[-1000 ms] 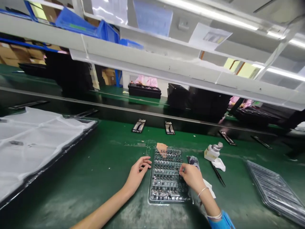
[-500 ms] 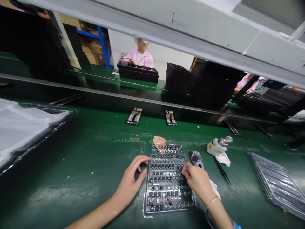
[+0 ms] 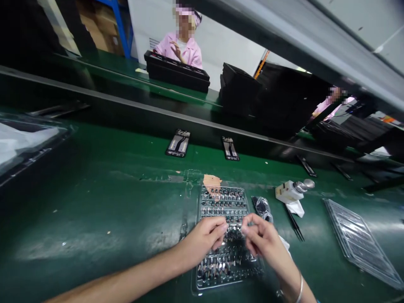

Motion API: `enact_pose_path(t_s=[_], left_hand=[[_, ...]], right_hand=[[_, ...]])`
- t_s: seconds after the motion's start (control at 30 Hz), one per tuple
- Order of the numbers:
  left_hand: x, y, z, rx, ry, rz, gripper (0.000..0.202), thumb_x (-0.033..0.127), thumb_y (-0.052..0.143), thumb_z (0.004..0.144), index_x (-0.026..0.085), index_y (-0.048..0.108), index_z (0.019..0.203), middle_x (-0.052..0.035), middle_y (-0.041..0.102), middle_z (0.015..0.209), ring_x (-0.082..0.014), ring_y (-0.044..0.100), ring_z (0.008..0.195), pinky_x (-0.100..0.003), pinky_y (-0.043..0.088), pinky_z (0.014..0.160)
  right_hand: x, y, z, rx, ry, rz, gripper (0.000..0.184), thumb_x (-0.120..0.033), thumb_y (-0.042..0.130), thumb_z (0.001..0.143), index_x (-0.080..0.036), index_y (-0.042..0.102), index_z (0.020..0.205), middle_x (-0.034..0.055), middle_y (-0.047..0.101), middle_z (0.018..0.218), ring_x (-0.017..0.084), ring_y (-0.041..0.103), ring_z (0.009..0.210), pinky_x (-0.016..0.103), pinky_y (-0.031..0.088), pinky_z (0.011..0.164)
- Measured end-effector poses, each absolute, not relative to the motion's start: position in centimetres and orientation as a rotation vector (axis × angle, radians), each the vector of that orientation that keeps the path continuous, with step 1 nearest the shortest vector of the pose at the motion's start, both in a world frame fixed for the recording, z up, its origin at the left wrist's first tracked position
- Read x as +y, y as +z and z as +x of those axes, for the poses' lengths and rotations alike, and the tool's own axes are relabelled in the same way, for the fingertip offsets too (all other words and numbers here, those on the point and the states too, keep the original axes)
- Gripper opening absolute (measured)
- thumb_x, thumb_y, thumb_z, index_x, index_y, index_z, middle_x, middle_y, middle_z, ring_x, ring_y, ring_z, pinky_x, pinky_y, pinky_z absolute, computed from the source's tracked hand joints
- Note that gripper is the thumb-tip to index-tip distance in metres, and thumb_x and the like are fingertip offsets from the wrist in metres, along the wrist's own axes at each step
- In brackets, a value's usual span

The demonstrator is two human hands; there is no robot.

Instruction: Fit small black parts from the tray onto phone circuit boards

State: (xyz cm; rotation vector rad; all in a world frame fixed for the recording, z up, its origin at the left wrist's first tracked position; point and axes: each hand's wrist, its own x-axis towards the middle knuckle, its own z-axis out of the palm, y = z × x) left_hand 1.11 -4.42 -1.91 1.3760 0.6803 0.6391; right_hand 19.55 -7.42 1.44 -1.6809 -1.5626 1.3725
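Observation:
A clear plastic tray (image 3: 202, 283) holds rows of small dark electronic parts on the green bench. Above its middle my left hand (image 3: 211, 235) is closed, thumb pressed to the fingers; what it pinches, if anything, is too small to make out. Facing it over the tray's right side, my right hand (image 3: 260, 235) has thumb and forefinger together, and any part between them cannot be made out. A gap separates the two hands. Under the tray's far left end lies a torn tan scrap (image 3: 212, 181).
Right of the tray are a clear bag (image 3: 262, 207), a white pump bottle (image 3: 288, 192) and black tweezers (image 3: 295, 223). Clear trays (image 3: 360, 240) lie far right. Phone frames (image 3: 178, 143) rest along the conveyor edge. A person in pink (image 3: 184, 48) sits opposite.
My left hand has moved from the tray's left edge to over its middle, and its fingers have closed. My right hand has lifted slightly off the parts. The view has shifted.

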Motion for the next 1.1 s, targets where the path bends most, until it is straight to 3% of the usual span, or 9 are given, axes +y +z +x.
enact_pose_path(t_s=[0.1,0.23,0.43,0.57,0.83,1.1], left_hand=[[-4.9,-1.9,0.7,0.72,0.652,1.464,0.036,0.031,0.027,0.092,0.018,0.036,0.06,0.0043,0.04,0.054,-0.0099,0.039,0.054,-0.023,0.03,0.058],[-5.5,-2.2,0.8,0.716,0.656,1.641,0.03,0.025,0.029,0.091,0.019,0.044,0.066,0.0017,0.048,0.061,-0.0122,0.044,0.058,-0.025,0.03,0.058],[-5.7,-3.3,1.4,0.727,0.626,1.826,0.022,0.021,0.04,0.086,0.019,0.055,0.07,0.0004,0.053,0.064,-0.014,0.048,0.062,-0.024,0.031,0.059],[-5.7,-3.2,1.4,0.758,0.62,1.824,0.019,0.021,0.042,0.084,0.018,0.055,0.071,0.0005,0.053,0.066,-0.0134,0.048,0.063,-0.023,0.031,0.059],[-5.5,-2.4,1.1,0.745,0.62,1.605,0.027,0.026,0.039,0.086,0.017,0.048,0.062,0.0024,0.048,0.055,-0.01,0.038,0.05,-0.021,0.027,0.05],[-5.6,-2.6,1.2,0.733,0.633,1.582,0.027,0.026,0.039,0.086,0.017,0.048,0.062,0.0032,0.049,0.055,-0.0095,0.041,0.051,-0.021,0.029,0.052]], right_hand=[[-7.2,0.5,20.5,-1.701,1.089,-1.912,0.016,-0.035,0.044,0.084,-0.02,0.047,0.078,-0.0083,0.041,0.041,0.009,0.036,0.036,0.019,0.023,0.04],[-7.6,-0.6,20.2,-1.975,0.546,-2.082,0.012,-0.025,0.046,0.082,-0.021,0.055,0.074,-0.0042,0.051,0.045,0.013,0.048,0.042,0.021,0.026,0.045],[-9.4,0.0,23.3,-1.715,-0.031,-2.163,0.031,-0.044,0.043,0.084,-0.019,0.06,0.081,-0.003,0.05,0.044,0.013,0.046,0.04,0.022,0.03,0.046],[-10.2,-0.6,26.4,-1.613,-0.508,-2.235,0.032,-0.041,0.043,0.085,-0.018,0.064,0.08,-0.001,0.055,0.048,0.013,0.052,0.044,0.021,0.031,0.048],[-8.7,-3.5,26.5,-2.004,-0.554,-2.21,0.031,-0.027,0.04,0.088,-0.018,0.069,0.081,0.0065,0.067,0.065,0.015,0.059,0.057,0.023,0.029,0.053],[-7.7,-4.3,27.0,-2.006,-0.645,-2.253,0.032,-0.025,0.04,0.087,-0.016,0.068,0.075,0.0067,0.063,0.054,0.014,0.053,0.048,0.024,0.021,0.047]])
